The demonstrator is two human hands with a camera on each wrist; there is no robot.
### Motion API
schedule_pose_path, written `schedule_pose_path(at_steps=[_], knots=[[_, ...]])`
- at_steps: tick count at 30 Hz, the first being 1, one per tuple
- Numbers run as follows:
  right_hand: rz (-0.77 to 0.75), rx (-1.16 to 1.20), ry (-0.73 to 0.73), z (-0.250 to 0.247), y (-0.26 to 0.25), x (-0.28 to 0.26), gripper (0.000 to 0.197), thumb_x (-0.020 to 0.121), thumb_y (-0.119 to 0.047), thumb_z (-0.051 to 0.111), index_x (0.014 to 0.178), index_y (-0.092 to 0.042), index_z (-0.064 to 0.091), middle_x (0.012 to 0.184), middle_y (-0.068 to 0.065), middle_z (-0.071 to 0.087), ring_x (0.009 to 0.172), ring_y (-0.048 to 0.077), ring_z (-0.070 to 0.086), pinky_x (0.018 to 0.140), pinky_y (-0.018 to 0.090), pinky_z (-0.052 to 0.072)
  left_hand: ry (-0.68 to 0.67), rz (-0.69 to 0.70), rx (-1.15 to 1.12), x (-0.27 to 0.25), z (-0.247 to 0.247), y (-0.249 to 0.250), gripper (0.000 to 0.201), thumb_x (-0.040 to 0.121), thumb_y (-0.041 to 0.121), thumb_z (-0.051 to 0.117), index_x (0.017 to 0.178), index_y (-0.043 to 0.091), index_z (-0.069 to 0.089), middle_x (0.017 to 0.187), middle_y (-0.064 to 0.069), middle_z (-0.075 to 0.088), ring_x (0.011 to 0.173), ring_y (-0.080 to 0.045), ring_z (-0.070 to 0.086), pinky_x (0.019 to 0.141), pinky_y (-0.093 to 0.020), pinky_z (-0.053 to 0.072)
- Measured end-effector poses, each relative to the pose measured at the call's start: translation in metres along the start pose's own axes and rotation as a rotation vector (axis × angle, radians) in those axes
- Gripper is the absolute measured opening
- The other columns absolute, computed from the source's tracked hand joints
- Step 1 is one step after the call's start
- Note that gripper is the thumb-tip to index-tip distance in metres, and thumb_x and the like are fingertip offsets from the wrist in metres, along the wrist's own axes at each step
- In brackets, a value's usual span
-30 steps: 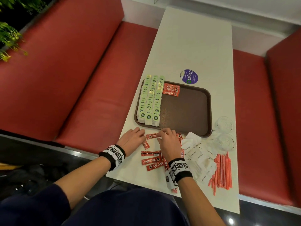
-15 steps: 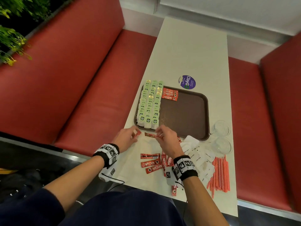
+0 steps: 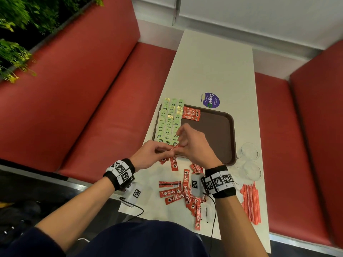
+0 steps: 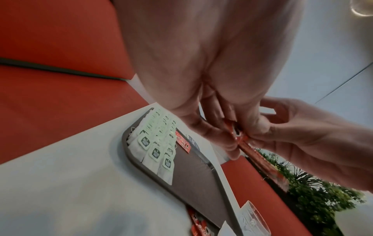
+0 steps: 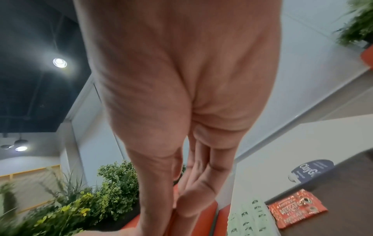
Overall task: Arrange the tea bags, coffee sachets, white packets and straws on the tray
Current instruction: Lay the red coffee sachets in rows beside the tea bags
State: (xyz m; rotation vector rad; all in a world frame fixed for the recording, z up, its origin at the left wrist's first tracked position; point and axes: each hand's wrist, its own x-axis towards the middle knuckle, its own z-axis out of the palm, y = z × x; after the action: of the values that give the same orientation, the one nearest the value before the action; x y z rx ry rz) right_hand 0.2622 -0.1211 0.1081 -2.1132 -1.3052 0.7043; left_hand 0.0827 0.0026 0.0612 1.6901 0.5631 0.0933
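The coffee-sachet step is judged to be in hand. Nearest the person, loose red foil coffee sachets (image 3: 179,194) are scattered on the pale tabletop (image 3: 213,71), with a white paper packet (image 3: 206,212) among them and a bundle of thin red straws (image 3: 250,201) laid at the right edge; none of these is yet on the tray. Just beyond, above the tray's near rim, a few sachets (image 4: 238,137) are pinched together between the left hand (image 3: 148,156) and the right hand (image 3: 194,145); each grip is closed by fingertips on the narrow red sticks, whose lower ends hang down over the tabletop. The exact number held cannot be told. Farther on, the brown rectangular plastic tray (image 3: 219,138) carries three columns of pale green tea bags (image 3: 168,123) along its left side and a small stack of red sachets (image 3: 191,113) at its far edge, just beside the tea bags; the rest of its floor is bare. The next move is judged to call for squaring the held sachets and laying them flat next to that stack, without disturbing the overlapped tea bags.
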Motion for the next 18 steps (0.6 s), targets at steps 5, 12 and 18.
schedule_pose_path(at_steps=[5,12,18], knots=[[0.046,0.236,0.205,0.018,-0.002,0.001,0.045,0.082,-0.041,0.095,0.091,-0.027,0.053,0.093,-0.004,0.069,0.078,0.008,0.07,0.068,0.032,0.061,0.097,-0.012,-0.156,0.007,-0.003,-0.002,0.027,0.093,0.018,0.084,0.119,0.014,0.08,0.095,-0.006,0.083,0.084,-0.017,0.075,0.078,-0.029,0.06],[0.209,0.612,0.178,0.048,0.009,-0.023,0.024,0.094,-0.026,0.087,0.1,-0.015,0.066,0.096,0.005,0.079,0.085,0.021,0.081,0.085,0.051,0.067,0.296,0.018,-0.322,0.019,0.0,-0.005,0.026,0.096,0.019,0.081,0.12,0.012,0.075,0.101,-0.006,0.084,0.1,-0.027,0.078,0.094,-0.033,0.06],[0.204,0.573,0.245,0.036,0.019,-0.019,0.014,0.093,-0.014,0.085,0.101,-0.019,0.075,0.093,-0.001,0.08,0.088,0.014,0.079,0.086,0.042,0.067,0.371,0.014,-0.417,0.03,0.002,-0.004,0.021,0.095,0.014,0.08,0.115,0.011,0.078,0.106,-0.008,0.083,0.098,-0.026,0.077,0.084,-0.03,0.063]])
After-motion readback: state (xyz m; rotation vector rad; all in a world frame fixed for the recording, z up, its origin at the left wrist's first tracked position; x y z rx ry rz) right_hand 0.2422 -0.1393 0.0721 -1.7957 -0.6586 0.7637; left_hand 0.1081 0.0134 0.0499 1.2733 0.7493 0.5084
